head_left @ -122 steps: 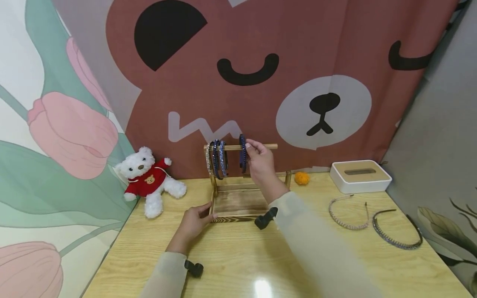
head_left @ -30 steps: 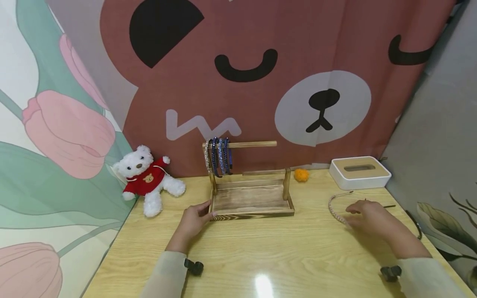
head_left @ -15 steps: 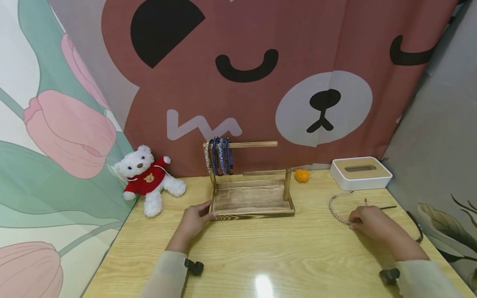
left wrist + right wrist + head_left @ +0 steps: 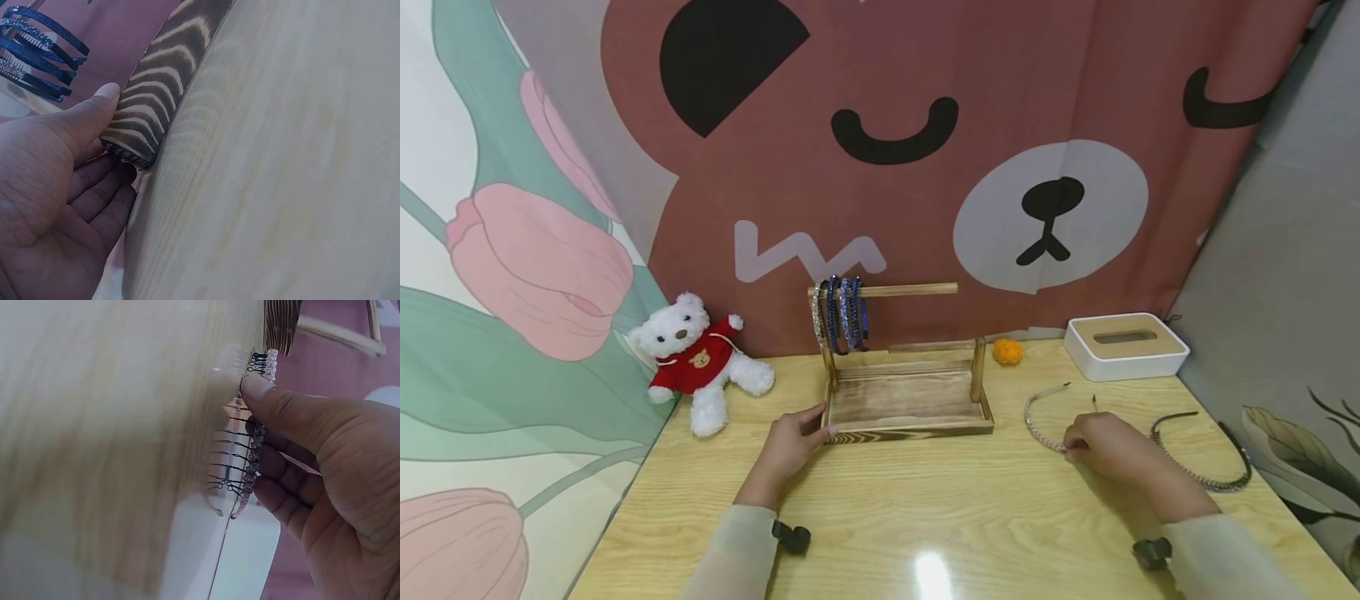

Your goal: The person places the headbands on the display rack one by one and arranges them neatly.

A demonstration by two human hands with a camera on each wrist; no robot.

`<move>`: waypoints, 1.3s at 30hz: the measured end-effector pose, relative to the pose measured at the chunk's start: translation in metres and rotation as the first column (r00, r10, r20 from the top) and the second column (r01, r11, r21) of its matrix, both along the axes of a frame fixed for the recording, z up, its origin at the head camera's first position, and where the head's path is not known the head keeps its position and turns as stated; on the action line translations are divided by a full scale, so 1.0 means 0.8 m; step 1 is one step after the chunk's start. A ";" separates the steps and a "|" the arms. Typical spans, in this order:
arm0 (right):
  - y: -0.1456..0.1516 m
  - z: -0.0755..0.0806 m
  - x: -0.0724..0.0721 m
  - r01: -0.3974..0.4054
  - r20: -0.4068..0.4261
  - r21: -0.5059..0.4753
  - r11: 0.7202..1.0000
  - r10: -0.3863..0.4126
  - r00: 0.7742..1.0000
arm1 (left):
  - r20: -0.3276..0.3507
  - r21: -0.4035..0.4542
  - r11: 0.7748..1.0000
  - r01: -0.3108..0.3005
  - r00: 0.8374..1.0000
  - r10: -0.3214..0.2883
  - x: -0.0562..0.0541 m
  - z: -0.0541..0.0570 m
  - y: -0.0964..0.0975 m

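Note:
On the right side of the table, my right hand (image 4: 1108,446) pinches a pink beaded headband (image 4: 1033,429) between thumb and fingers. In the right wrist view, the small comb teeth of this headband (image 4: 254,456) point toward the table. My left hand (image 4: 786,454) grips the front left corner of a wooden headband stand (image 4: 910,434). Its thumb presses the striped edge of the stand (image 4: 150,94), with the fingers bent at the end. Several blue headbands (image 4: 846,315) and a silver glittery one (image 4: 817,321) hang at the left end of the stand's upper rod (image 4: 917,290).
A dark beaded headband (image 4: 1221,485) lies near the table's right edge. Behind it stands a white tissue box (image 4: 1123,367) with a wooden top. An orange pompom (image 4: 1007,352) sits right of the stand. A white teddy bear (image 4: 700,362) in red leans at the left.
My right hand has left a blue headband on the rod, reached to the table and taken hold of the pink headband, sliding it left. My left hand has stayed at the stand's corner.

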State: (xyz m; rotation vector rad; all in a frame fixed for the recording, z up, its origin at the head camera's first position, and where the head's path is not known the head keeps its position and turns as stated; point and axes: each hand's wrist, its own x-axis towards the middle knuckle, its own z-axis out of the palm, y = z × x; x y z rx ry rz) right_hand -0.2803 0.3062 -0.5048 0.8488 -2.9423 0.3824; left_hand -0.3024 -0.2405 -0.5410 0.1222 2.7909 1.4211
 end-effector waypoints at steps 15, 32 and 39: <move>-0.036 0.020 -0.005 0.243 -0.008 -0.359 0.901 -0.263 0.965 | -0.030 -0.008 1.000 0.009 1.000 -0.009 -0.002 0.002 0.001; -0.048 0.053 -0.031 0.468 0.446 -0.853 0.231 -0.144 0.884 | 0.012 0.004 1.000 -0.004 1.000 0.004 0.004 0.002 0.001; -0.056 0.067 -0.031 0.403 0.407 -0.908 0.111 0.014 0.913 | -0.004 -0.002 1.000 -0.001 1.000 0.001 0.003 0.005 0.001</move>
